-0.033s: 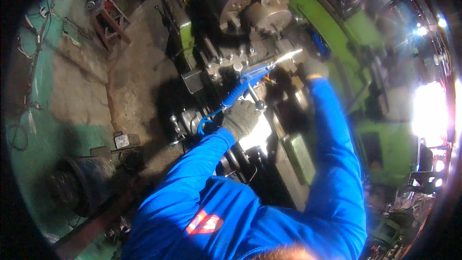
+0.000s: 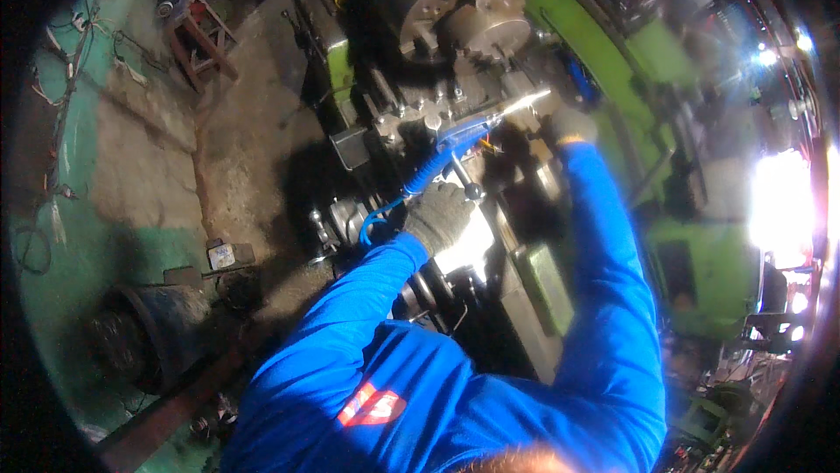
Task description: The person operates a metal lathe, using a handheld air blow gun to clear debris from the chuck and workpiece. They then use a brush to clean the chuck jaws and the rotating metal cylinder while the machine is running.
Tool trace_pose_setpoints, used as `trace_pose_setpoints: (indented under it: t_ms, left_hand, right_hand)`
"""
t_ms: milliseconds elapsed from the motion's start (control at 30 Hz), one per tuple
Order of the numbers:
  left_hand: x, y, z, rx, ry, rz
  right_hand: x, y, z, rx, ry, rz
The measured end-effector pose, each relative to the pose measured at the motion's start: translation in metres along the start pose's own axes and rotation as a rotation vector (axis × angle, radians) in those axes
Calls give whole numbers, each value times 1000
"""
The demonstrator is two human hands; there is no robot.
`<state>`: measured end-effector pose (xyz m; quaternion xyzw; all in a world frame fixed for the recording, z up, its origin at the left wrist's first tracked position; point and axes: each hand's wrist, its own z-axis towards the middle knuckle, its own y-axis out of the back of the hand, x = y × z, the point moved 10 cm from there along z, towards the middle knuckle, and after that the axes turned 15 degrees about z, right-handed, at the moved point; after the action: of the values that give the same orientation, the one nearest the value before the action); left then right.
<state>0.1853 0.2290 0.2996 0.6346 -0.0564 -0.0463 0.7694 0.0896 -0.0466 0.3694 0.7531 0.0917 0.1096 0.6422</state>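
My left hand (image 2: pixel 439 215), in a grey work glove, is closed with its fingers curled, next to a lever with a dark ball knob (image 2: pixel 473 191). What lies inside those fingers is hidden. Just beyond it, a blue air blow gun (image 2: pixel 464 134) with a bright metal nozzle lies across the lathe's tool slide, its coiled blue hose (image 2: pixel 426 174) running down beside the glove. My right hand (image 2: pixel 570 123), also gloved, is farther out, right of the nozzle tip and close to the carriage; its fingers are dim and blurred. Beyond both hands is the large lathe chuck (image 2: pixel 464 9).
The lathe's green body (image 2: pixel 577 22) curves along the far right side. A green block (image 2: pixel 544 285) sits right of my left forearm. On the floor at the far left stands a reddish stool (image 2: pixel 199 40); a large dark drum (image 2: pixel 144 333) lies nearer. Strong light glares at the right.
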Motion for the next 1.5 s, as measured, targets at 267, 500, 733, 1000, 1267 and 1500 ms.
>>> trace_pose_setpoints:
  t_ms: [267, 500, 733, 1000, 1267, 1500]
  left_hand:
    - [-1, -5, 2, 10, 20, -2]
    - [-3, -21, 2, -78, 3, 30]
    - [-3, -45, 4, 49, 1, 80]
    - [-3, -33, 5, -46, 3, 49]
    - [1, -27, 2, -135, 46, -10]
    - [2, -35, 0, -71, 82, -58]
  right_hand:
    - [-6, -13, -7, 44, 119, -22]
    - [0, -8, -7, 20, 222, -85]
    - [-3, 5, -14, -95, 149, 71]
    - [-27, -22, 11, -42, 28, 128]
    - [-20, -28, 15, 70, 290, 34]
    - [-20, -38, 25, 198, 518, -192]
